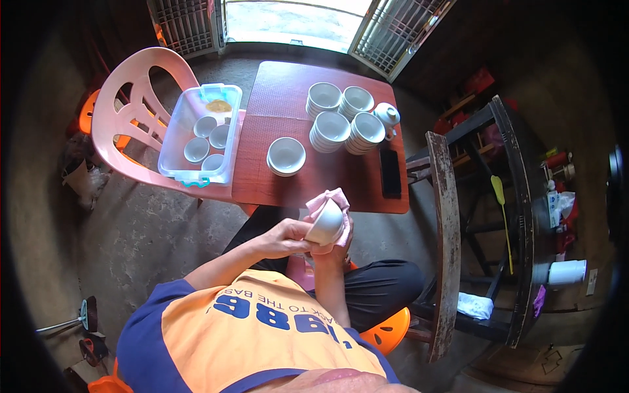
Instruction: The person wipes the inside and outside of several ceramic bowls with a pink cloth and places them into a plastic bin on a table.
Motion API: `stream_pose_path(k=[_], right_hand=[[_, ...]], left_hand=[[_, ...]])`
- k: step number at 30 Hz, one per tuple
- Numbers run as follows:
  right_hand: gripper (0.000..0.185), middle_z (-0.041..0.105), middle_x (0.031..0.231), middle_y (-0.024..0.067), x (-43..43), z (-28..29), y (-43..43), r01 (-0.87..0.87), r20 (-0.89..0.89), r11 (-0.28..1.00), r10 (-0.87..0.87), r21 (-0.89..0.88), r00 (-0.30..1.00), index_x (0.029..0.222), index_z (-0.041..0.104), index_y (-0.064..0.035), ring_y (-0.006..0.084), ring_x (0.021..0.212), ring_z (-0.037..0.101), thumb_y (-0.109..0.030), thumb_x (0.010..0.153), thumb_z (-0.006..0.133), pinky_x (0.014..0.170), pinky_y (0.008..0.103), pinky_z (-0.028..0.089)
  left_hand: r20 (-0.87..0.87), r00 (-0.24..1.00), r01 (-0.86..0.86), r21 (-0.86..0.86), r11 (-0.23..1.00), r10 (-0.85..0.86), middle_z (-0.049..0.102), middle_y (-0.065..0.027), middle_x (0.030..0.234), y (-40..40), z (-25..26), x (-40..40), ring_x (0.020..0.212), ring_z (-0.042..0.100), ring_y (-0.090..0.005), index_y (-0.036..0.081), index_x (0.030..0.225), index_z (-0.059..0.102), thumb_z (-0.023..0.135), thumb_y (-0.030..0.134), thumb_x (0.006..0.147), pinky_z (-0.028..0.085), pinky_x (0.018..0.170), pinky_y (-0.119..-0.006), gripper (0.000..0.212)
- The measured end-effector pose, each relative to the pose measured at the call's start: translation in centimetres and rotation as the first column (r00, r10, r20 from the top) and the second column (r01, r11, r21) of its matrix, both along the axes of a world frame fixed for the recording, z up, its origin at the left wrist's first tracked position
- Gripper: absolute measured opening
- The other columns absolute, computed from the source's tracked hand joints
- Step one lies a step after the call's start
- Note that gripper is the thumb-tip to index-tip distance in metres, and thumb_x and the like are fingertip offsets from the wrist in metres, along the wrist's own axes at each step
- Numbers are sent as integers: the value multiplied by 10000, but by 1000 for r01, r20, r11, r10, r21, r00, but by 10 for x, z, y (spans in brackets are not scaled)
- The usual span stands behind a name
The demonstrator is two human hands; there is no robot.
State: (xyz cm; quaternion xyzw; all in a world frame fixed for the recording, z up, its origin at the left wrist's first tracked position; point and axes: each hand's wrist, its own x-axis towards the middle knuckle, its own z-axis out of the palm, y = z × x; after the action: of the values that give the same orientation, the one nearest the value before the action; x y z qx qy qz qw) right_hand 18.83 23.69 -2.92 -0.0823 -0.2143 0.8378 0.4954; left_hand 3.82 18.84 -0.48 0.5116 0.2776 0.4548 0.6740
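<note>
A white bowl (326, 225) is tilted on its side above my lap, just off the table's near edge. My left hand (289, 238) grips it at its lower left side, thumb and fingers pinching it. A pink cloth (344, 237) wraps the far and right sides of the bowl. My right hand (338, 251) holds the cloth against it from below and is mostly hidden. Ahead on the reddish-brown table (275, 98) stands a short stack of white bowls (286, 156). Several taller bowl stacks (330, 128) stand farther back to the right.
A clear plastic bin (169, 159) with several white bowls rests on a pink plastic chair (105, 113) left of the table. A white teapot (386, 115) and a black smartphone (390, 172) lie along the table's right side. A worn wooden bench (444, 236) stands at right.
</note>
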Motion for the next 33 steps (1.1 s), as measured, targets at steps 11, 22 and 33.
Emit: stream_pose_path(k=[11, 22, 33], right_hand=[[353, 529, 1264, 173, -31, 32, -19, 31, 196, 195, -980, 980, -33, 1184, 578, -40, 372, 1195, 484, -233, 904, 485, 1042, 497, 313], [415, 567, 1238, 91, -12, 8, -6, 272, 458, 962, -249, 16, 853, 1285, 473, -70, 231, 1130, 554, -353, 989, 409, 932, 398, 464], [387, 635, 918, 95, -19, 31, -44, 208, 599, 956, -291, 205, 746, 1135, 553, -19, 133, 710, 620, -358, 950, 533, 624, 219, 478]], left_hand=[[783, 380, 261, -602, 755, 493, 556, -148, 1209, 19, -3, 7, 1124, 558, -245, -24, 1252, 450, 545, 197, 938, 454, 986, -408, 395], [712, 562, 135, -580, 803, 420, 576, -144, 1185, 26, -18, -2, 1124, 550, -267, 23, 1224, 484, 470, 181, 909, 429, 989, -415, 352], [266, 875, -264, -435, 860, 404, 607, -95, 1014, 33, 5, 2, 922, 613, -179, 12, 1188, 510, 478, 318, 935, 502, 826, -303, 399]])
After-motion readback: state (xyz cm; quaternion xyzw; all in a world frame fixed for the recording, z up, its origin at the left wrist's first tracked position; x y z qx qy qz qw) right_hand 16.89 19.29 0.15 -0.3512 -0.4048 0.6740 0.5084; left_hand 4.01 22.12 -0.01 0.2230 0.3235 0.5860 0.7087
